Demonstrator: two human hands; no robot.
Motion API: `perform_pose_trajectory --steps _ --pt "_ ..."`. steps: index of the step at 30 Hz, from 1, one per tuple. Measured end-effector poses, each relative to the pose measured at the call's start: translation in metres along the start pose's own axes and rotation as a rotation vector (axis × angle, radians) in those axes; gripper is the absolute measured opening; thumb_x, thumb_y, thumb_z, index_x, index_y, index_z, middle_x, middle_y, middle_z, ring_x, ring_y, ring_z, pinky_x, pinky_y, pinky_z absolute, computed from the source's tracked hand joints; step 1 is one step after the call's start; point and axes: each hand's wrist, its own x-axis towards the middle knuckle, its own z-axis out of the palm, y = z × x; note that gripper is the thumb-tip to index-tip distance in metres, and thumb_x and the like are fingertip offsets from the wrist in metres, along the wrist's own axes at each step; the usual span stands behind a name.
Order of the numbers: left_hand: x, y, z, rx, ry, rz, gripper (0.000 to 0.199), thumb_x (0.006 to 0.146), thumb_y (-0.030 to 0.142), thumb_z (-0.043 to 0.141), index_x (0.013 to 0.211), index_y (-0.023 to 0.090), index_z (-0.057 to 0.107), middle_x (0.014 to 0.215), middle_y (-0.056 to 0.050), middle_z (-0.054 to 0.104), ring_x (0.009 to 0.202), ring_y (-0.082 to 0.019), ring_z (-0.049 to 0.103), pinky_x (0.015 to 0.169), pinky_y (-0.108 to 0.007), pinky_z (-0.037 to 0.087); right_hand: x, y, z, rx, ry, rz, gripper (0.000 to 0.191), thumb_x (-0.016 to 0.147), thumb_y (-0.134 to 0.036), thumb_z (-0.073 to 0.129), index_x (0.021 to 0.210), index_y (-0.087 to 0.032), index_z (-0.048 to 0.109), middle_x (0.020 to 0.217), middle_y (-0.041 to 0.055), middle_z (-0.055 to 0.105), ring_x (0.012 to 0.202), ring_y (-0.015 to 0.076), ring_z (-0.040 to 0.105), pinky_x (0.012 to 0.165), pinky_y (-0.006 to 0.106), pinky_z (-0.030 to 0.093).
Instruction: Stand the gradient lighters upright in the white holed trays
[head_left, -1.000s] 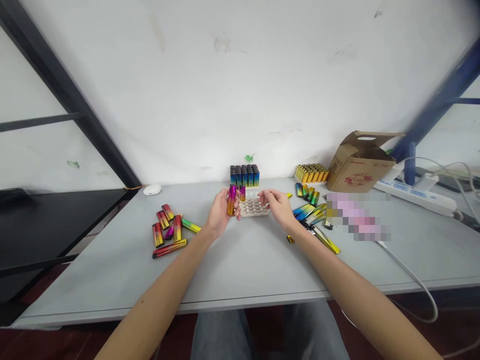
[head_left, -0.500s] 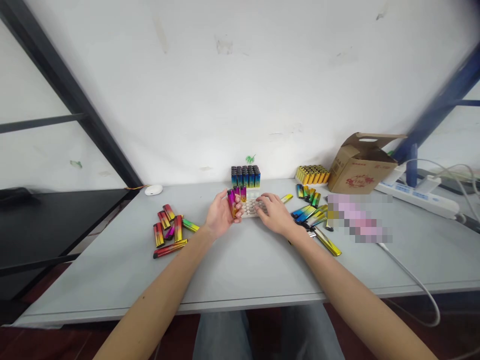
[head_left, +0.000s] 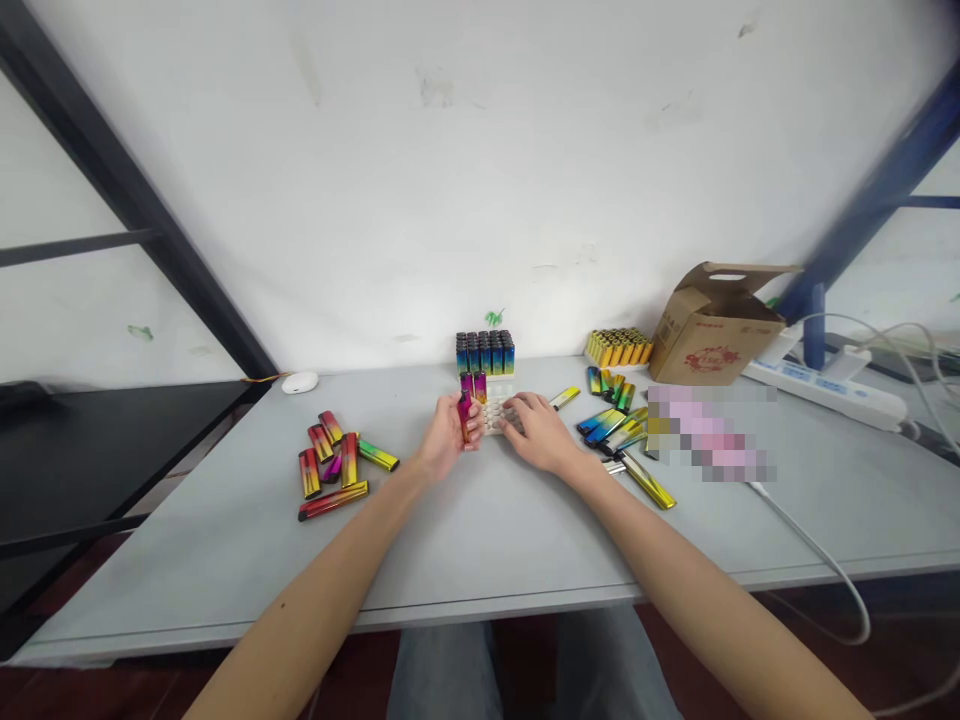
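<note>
My left hand (head_left: 441,440) is closed around a purple lighter (head_left: 465,412), held nearly upright at the left end of a white tray with rows of holes (head_left: 493,413). Purple-and-gold lighters (head_left: 480,387) stand in the tray's back left corner, partly hidden by the held one. Over the tray's right side rests my right hand (head_left: 541,432), its fingers apart and slightly bent, nothing visible in them. It covers part of the tray.
Blue lighters (head_left: 486,355) stand in a block against the wall, yellow ones (head_left: 621,348) farther right. Loose red-and-yellow lighters (head_left: 349,460) lie left, mixed loose lighters (head_left: 604,428) right. A cardboard box (head_left: 697,345), power strip (head_left: 832,390) and white case (head_left: 300,382) are behind.
The lighter in my left hand has turned and shows a narrower side. My right hand stays over the tray. The whole view has shifted slightly.
</note>
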Motion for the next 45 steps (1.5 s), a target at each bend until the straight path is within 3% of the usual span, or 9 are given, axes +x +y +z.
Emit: perform_pose_trajectory --steps 5,12,24,40,45 --pt "0.005 -0.006 0.003 0.056 0.123 0.092 0.024 0.087 0.029 0.032 0.067 0.019 0.039 0.058 0.004 0.031 0.046 -0.008 0.032 0.044 -0.018 0.030 -0.001 -0.002 0.001 0.005 -0.004 0.006 0.032 0.095 -0.035 0.045 0.114 -0.014 0.059 0.118 0.0143 0.058 0.116 0.0251 0.048 0.102 0.037 0.036" --pt "0.007 -0.011 0.007 0.086 0.158 0.108 0.019 0.084 0.024 0.036 0.066 0.018 0.039 0.057 0.005 0.030 0.045 -0.007 0.030 0.041 -0.016 0.027 -0.001 -0.002 0.001 -0.002 -0.009 0.008 0.034 0.096 -0.036 0.043 0.116 -0.013 0.059 0.119 0.0152 0.057 0.117 0.0261 0.048 0.102 0.038 0.036" --pt "0.002 -0.012 0.011 0.051 0.076 0.060 0.023 0.088 0.029 0.031 0.068 0.019 0.039 0.058 0.004 0.031 0.046 -0.009 0.032 0.042 -0.017 0.029 0.000 0.000 0.002 -0.006 -0.016 -0.002 0.035 0.095 -0.037 0.043 0.118 -0.013 0.058 0.120 0.0151 0.057 0.118 0.0263 0.048 0.102 0.038 0.036" --pt "0.002 -0.011 0.008 0.043 0.076 0.030 0.025 0.088 0.029 0.029 0.066 0.019 0.038 0.056 0.004 0.031 0.044 -0.008 0.030 0.040 -0.017 0.026 -0.001 0.002 -0.001 -0.020 -0.050 -0.018 0.038 0.094 -0.036 0.047 0.122 -0.012 0.056 0.123 0.0169 0.055 0.121 0.0271 0.046 0.102 0.039 0.036" --pt "-0.003 -0.010 0.006 -0.003 0.015 0.104 0.034 0.089 0.042 0.029 0.069 0.018 0.043 0.057 0.004 0.033 0.045 -0.009 0.032 0.041 -0.018 0.029 -0.001 0.003 -0.004 0.060 -0.047 -0.030 0.039 0.092 -0.033 0.049 0.123 -0.011 0.056 0.125 0.0175 0.054 0.122 0.0277 0.046 0.104 0.040 0.036"
